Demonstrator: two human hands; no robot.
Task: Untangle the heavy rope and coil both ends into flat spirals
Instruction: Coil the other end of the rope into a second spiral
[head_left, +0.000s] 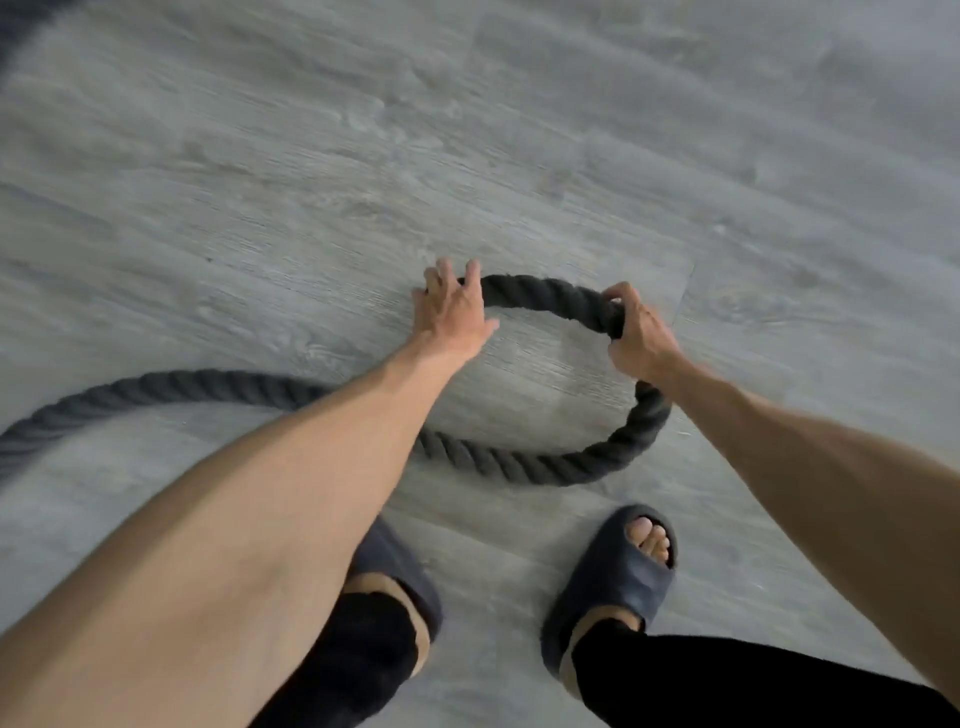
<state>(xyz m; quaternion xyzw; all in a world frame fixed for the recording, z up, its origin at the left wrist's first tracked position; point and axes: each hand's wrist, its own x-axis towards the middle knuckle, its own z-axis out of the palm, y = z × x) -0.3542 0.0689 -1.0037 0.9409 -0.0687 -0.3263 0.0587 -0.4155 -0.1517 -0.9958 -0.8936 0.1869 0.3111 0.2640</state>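
Observation:
A thick dark twisted rope (550, 465) lies on the grey wood floor (311, 208), bent into a round loop in front of my feet. Its long tail runs off to the left edge of the view. My left hand (452, 306) rests on the rope's end at the loop's far left, fingers fairly straight and spread. My right hand (636, 332) grips the rope at the loop's far right, with fingers curled round it. My left forearm hides the part of the rope that passes under it.
My two feet in dark slides (618, 577) stand just below the loop, the left one partly hidden under my arm. A dark blurred shape (21, 26) shows at the top left corner. Bare floor stretches beyond the loop.

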